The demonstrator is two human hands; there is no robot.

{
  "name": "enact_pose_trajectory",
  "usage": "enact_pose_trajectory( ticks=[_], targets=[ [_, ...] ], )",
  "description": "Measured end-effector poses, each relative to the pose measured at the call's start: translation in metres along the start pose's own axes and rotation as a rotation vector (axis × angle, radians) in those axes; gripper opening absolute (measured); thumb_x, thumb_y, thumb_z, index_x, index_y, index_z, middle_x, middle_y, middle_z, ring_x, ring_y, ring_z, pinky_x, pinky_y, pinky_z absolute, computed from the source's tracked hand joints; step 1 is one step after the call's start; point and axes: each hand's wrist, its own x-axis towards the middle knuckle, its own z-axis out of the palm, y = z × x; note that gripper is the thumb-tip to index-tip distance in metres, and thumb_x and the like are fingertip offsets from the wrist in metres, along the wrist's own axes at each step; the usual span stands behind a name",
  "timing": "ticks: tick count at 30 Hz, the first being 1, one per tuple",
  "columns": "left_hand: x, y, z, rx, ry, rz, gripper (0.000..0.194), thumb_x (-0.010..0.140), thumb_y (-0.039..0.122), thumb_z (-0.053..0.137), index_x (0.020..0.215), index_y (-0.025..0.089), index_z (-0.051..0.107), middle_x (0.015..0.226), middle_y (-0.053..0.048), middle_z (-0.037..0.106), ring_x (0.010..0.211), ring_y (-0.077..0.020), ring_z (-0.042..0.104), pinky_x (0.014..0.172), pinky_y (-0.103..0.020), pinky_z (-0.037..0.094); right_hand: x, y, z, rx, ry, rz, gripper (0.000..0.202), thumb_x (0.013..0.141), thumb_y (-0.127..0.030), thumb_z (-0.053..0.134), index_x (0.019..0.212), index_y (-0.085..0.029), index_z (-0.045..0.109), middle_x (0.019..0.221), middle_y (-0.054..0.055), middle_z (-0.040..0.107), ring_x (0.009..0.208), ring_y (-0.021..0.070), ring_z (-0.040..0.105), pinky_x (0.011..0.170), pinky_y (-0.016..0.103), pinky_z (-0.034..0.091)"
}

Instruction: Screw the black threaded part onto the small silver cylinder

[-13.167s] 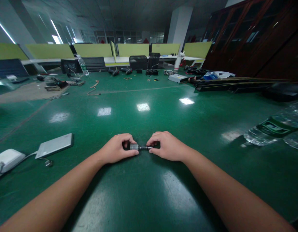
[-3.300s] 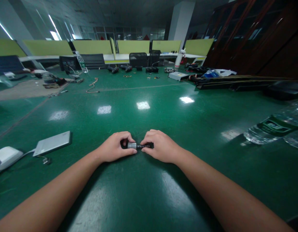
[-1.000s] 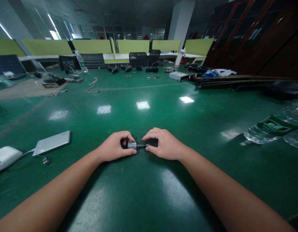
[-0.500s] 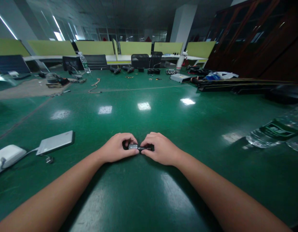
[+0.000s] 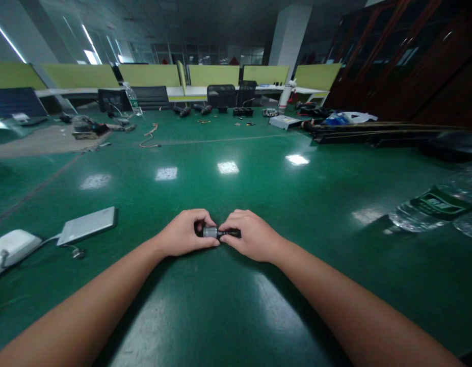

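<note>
While the left hand (image 5: 186,233) grips a silver cylinder (image 5: 210,232), the right hand (image 5: 249,235) pinches the dark shaft (image 5: 230,232) beside it.

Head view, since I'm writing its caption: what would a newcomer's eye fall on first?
Just below centre, the left hand grips a small silver cylinder and the right hand its dark shaft. A glossy green table spreads around them, with a green-labelled bottle lying at the right edge.

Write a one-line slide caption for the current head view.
Two hands grip a small metallic cylinder and its dark shaft above a green tabletop.
</note>
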Motion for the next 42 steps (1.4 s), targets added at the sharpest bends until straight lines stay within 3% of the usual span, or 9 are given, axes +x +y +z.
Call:
enact_pose_trajectory(
  ticks=[42],
  targets=[
    [0.001, 0.002, 0.000, 0.030, -0.009, 0.003, 0.030, 0.073, 0.042, 0.076, 0.084, 0.016, 0.066, 0.077, 0.000, 0.061, 0.069, -0.0148, 0.055, 0.063, -0.025, 0.040, -0.007, 0.004, -0.021, -0.043, -0.061, 0.048, 0.013, 0.080, -0.021, 0.070, 0.092, -0.019, 0.074, 0.086, 0.004, 0.072, 0.086, 0.0175, 0.060, 0.080, 0.032, 0.043]
  ],
)
